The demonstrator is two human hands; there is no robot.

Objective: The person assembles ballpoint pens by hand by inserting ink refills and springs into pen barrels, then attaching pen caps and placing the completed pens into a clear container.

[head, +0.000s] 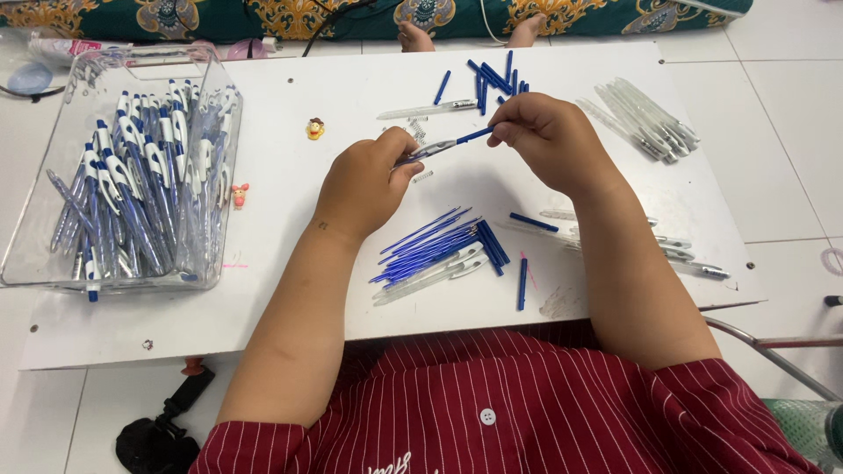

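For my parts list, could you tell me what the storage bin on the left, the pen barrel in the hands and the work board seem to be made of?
Storage bin: clear, glossy rigid plastic; the pens inside show through its walls.
Pen barrel, held between left hand and right hand: translucent plastic, probably, with a blue refill entering it.
Work board: smooth white sheet, perhaps laminate or plastic; unclear.

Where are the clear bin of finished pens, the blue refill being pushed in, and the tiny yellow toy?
clear plastic bin (26, 263), head view, on its near left wall.
blue refill (474, 135), head view, on its shaft between the hands.
yellow toy figure (314, 129), head view, on its body.
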